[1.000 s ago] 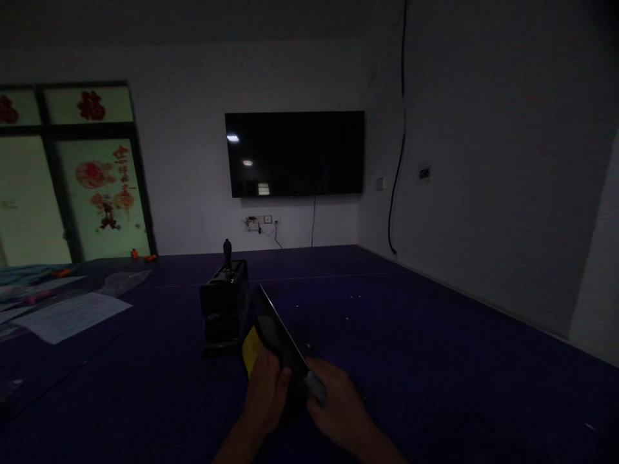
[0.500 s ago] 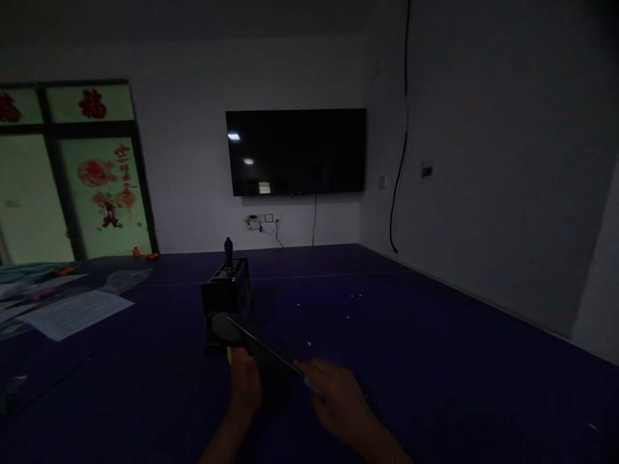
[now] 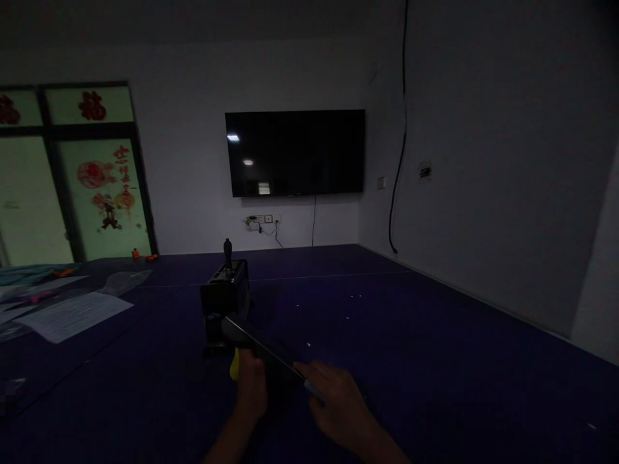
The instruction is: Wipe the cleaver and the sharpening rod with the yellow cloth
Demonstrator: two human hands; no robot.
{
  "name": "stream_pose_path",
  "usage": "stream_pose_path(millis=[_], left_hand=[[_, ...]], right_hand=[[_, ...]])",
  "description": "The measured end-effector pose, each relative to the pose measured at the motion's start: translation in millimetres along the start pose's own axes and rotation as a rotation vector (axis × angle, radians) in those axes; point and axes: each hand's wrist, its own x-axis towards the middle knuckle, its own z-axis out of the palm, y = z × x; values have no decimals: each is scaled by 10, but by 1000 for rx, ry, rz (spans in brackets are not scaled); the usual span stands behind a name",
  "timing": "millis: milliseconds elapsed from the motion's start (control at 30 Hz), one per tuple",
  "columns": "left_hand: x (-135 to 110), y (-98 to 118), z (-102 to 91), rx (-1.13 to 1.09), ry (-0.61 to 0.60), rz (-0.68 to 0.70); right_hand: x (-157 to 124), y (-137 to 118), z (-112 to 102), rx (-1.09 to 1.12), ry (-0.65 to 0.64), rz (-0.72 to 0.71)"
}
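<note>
The room is dim. My right hand (image 3: 336, 403) is closed around the handle of a broad dark knife (image 3: 258, 345), whose blade lies nearly flat and points left toward a black box-shaped device (image 3: 225, 296) on the dark blue surface (image 3: 411, 335). My left hand (image 3: 250, 386) is closed on a small yellow piece (image 3: 235, 364) pressed under the blade. The device has a knob on top and stands just beyond the blade tip.
Sheets of paper (image 3: 72, 314) and small orange items (image 3: 144, 256) lie at the left. A black TV (image 3: 294, 153) hangs on the far wall above a socket strip (image 3: 261, 221). Glass doors (image 3: 72, 174) with red decorations stand at the left; a bare wall (image 3: 498, 193) runs along the right.
The knife blade has tipped from upright, edge facing away, down to nearly flat. My left hand with the yellow piece has slid left under the blade.
</note>
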Motion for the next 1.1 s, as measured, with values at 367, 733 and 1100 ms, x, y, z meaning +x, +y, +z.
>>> stream_pose_path(millis=[367,733,1100], left_hand=[[-214,-34,95,-12,-480,-1],[-218,126,97,-38,-648,286],[-232,333,92,75,-734,416]], right_hand=[[-6,-3,19,-77,167,-92],[-14,-1,37,-213,337,-58],[23,82,27,-174,490,45]])
